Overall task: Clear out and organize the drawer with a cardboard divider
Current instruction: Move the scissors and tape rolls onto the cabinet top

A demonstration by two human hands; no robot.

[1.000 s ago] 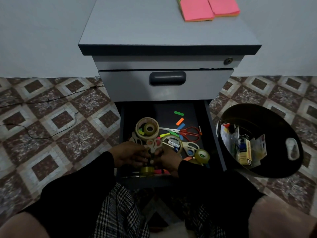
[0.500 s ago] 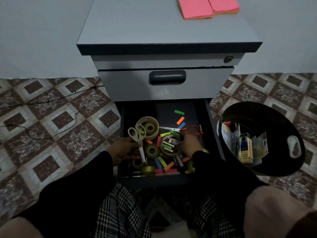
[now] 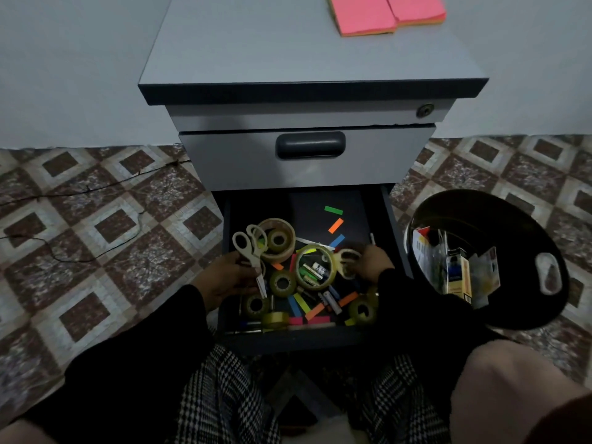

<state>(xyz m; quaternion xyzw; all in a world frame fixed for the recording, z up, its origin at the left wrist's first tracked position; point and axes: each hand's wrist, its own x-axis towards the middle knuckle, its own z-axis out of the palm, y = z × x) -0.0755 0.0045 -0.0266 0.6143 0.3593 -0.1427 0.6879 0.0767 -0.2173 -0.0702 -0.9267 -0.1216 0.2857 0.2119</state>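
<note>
The bottom drawer point(image 3: 389, 219) of the grey cabinet stands open, its dark floor littered with stationery. My left hand point(image 3: 224, 277) grips white-handled scissors point(image 3: 251, 251), handles up, over the drawer's left side. At the drawer's right side, my right hand point(image 3: 373, 262) curls round a second pair of scissors point(image 3: 347, 259) with pale handle loops. Between my hands lie a wide tape roll point(image 3: 278, 240), a large roll point(image 3: 315, 267) with small items inside it, and several smaller rolls point(image 3: 282, 282). Coloured paper strips point(image 3: 335, 225) and batteries point(image 3: 330, 302) are scattered around. No cardboard divider shows.
A black bin point(image 3: 519, 232) with packaging inside stands right of the drawer. Pink sticky-note pads point(image 3: 384, 14) lie on the cabinet top point(image 3: 288, 43). The closed drawer above has a dark handle point(image 3: 310, 145). A thin cable point(image 3: 80, 251) runs over the tiled floor on the left.
My hands parted from the drawer's front middle. The left lifted the white scissors to the left side; the right reached right over the red scissors and now holds a pale-handled pair.
</note>
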